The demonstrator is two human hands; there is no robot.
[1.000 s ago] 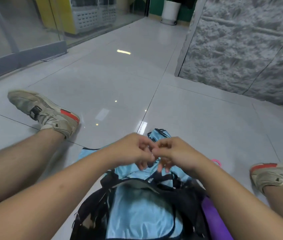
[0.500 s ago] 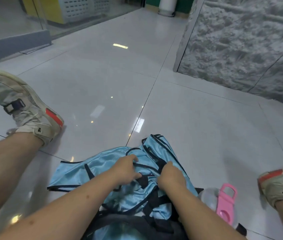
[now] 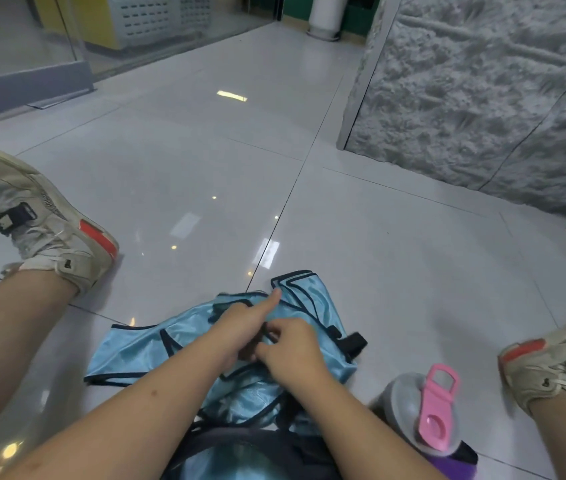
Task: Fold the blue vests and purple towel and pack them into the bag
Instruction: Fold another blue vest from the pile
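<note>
We judge the shiny light-blue vest with dark trim (image 3: 184, 348) thin, limp, slippery; take its bound edges. Left hand (image 3: 240, 327) points its index finger, others curled; right hand (image 3: 292, 351) pinches fabric.

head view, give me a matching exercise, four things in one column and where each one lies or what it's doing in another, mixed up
Things:
1. blue vest
2. bottle
3. left hand
4. right hand

Places or states:
A. lies on its side on the floor, right of the cloth, pink lid strap up
B. forefinger stretched out over the cloth
C. spread on the tiles between the legs
D. fingers curled, pinching a black-trimmed edge

Pairs: 1-C, 2-A, 3-B, 4-D
</note>
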